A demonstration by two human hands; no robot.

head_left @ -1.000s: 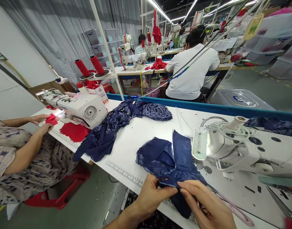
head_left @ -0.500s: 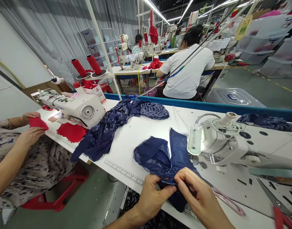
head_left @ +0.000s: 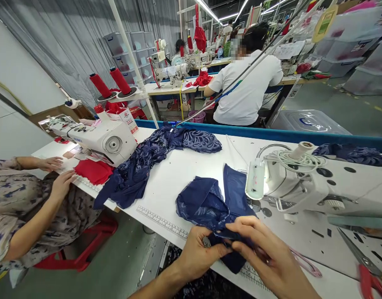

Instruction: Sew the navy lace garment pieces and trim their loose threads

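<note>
A navy lace-trimmed garment piece [head_left: 201, 199] lies at the front edge of the white sewing table, part of it hanging over the edge. My left hand [head_left: 200, 253] pinches its near seam between thumb and fingers. Close beside it, my right hand [head_left: 259, 249] grips the same fabric, thumb and forefinger almost meeting the left thumb. A flat navy panel of the cloth reaches up toward the needle area of the sewing machine [head_left: 306, 182]. The exact fold between my fingertips is hidden.
Navy lace pieces [head_left: 147, 162] are heaped to the left. Pink tweezers [head_left: 306, 263] and red-handled scissors [head_left: 365, 270] lie at right. A co-worker's hands [head_left: 61, 180] are near red fabric [head_left: 94, 171] by another sewing machine [head_left: 106, 141]. A person in white [head_left: 250, 87] sits ahead.
My right hand's fingers have shifted and spread slightly along the seam; my left hand keeps its pinch. The co-worker's hands have moved right, toward the red fabric on the table.
</note>
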